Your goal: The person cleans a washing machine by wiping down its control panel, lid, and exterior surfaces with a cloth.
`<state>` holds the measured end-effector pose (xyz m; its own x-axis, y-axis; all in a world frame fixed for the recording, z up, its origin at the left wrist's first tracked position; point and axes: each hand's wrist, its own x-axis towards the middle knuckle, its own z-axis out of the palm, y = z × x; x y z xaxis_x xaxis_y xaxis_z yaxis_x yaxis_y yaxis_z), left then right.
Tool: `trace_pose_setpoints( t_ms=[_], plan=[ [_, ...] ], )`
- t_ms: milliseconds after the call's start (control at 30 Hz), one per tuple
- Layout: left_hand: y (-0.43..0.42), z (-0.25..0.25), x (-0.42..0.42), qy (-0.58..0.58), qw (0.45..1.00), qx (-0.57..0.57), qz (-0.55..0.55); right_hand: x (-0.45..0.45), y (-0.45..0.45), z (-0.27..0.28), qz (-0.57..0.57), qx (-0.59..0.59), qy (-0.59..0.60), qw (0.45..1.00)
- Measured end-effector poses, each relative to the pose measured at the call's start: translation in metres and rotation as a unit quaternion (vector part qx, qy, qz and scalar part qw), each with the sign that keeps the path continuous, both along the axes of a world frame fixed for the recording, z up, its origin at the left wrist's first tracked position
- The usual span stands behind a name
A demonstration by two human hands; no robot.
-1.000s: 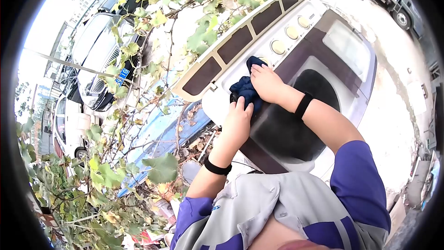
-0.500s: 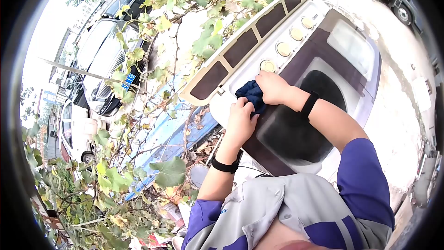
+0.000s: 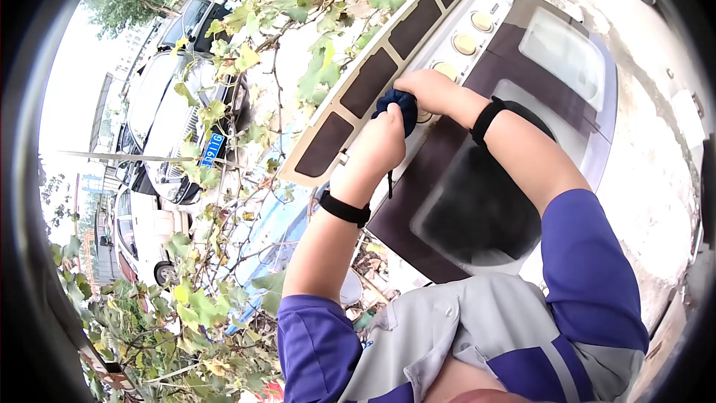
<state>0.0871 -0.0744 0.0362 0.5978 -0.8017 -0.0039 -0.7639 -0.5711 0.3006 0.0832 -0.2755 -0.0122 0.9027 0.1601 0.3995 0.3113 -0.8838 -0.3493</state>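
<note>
Washing machine [image 3: 509,51] stands at about two o'clock of the view, and parked car [image 3: 165,97] is at ten o'clock. At one o'clock, above the machine's control side, the left hand [image 3: 380,142] is clenched around the dark blue cloth [image 3: 405,107]. The right hand [image 3: 432,94] grasps its upper part. Round yellowish dials [image 3: 465,44] are near, at one o'clock also.

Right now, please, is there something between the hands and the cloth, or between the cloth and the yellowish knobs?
Nothing visible separates the left hand or right hand from the cloth; both grip it. Toward the farther knobs, the right hand itself appears in between.
</note>
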Motion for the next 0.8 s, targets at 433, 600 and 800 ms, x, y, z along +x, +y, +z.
trace_pose_setpoints(
  t_ms=[433,600,800],
  plan=[
    [-0.025,-0.004,-0.016,-0.054,0.996,-0.062,-0.016,-0.027,0.003,0.038,-0.103,0.048,0.202,0.973],
    [-0.031,-0.005,-0.078,-0.083,0.981,-0.016,-0.173,-0.034,-0.027,0.026,-0.032,0.034,0.25,0.967],
    [-0.027,-0.008,-0.051,-0.108,0.991,0.039,-0.068,-0.025,0.001,0.024,0.024,0.079,0.041,0.996]
  ],
)
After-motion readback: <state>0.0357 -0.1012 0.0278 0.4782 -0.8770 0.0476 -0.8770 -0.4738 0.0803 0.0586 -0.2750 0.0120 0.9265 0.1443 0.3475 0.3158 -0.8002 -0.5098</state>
